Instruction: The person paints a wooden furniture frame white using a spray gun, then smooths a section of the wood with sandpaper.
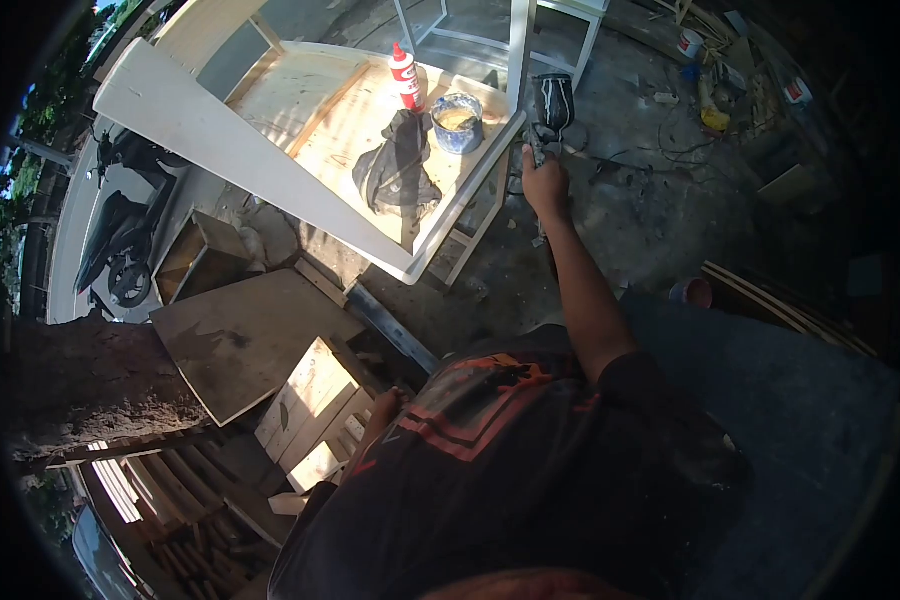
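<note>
My right hand [547, 185] is wrapped around the handle of a spray gun [537, 140], with the arm stretched out forward. The gun's dark cup [553, 100], streaked with white, stands out beyond my fingers. Just left of it is the corner of a white-painted wooden cabinet frame [475, 190]. On the cabinet's bare wood panel sit a red-capped glue bottle [406, 80], a paint-smeared blue pot [458, 135] and a crumpled dark cloth [398, 170]. My left hand [388, 403] hangs low beside my shirt in shade, its fingers mostly hidden.
Wooden boards [315, 400] and a large brown panel [260, 335] lie at lower left. A motorcycle [130, 215] is parked beyond. Another white frame [470, 40] stands at the back. Cords and clutter [715, 110] lie at upper right, and a dark sheet [770, 380] at right.
</note>
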Available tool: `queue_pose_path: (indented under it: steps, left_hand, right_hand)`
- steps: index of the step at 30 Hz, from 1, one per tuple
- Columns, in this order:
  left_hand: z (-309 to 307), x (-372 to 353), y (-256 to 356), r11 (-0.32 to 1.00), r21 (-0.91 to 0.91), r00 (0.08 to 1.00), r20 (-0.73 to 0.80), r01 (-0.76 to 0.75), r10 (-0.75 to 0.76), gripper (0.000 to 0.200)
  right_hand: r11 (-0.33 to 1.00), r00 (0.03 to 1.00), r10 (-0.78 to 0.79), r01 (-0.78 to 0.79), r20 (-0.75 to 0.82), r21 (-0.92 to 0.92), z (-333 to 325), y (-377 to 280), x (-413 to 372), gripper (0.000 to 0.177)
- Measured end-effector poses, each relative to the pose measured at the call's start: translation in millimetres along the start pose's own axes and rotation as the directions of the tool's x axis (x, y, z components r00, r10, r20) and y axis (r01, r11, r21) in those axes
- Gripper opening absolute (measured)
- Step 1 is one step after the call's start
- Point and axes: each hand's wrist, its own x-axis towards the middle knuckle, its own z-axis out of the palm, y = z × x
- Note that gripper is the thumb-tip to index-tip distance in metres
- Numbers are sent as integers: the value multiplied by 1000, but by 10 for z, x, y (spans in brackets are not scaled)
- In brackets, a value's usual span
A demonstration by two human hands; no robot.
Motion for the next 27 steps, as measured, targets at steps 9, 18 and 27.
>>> queue_pose_path:
  steps: [9, 18, 27]
  left_hand:
    - [91, 534, -296, 923, 320, 975, 137, -213, 177, 29]
    - [419, 882, -66, 551, 685, 876, 311, -476, 369, 25]
    - [1939, 500, 654, 22, 884, 795, 409, -468, 449, 28]
  right_hand:
    - [974, 979, -140, 163, -147, 158, -778, -639, 428, 51]
    - [816, 878, -331, 450, -346, 362, -2201, -1884, 1168, 51]
    - [666, 808, -537, 583, -245, 465, -3025, -1884, 2150, 52]
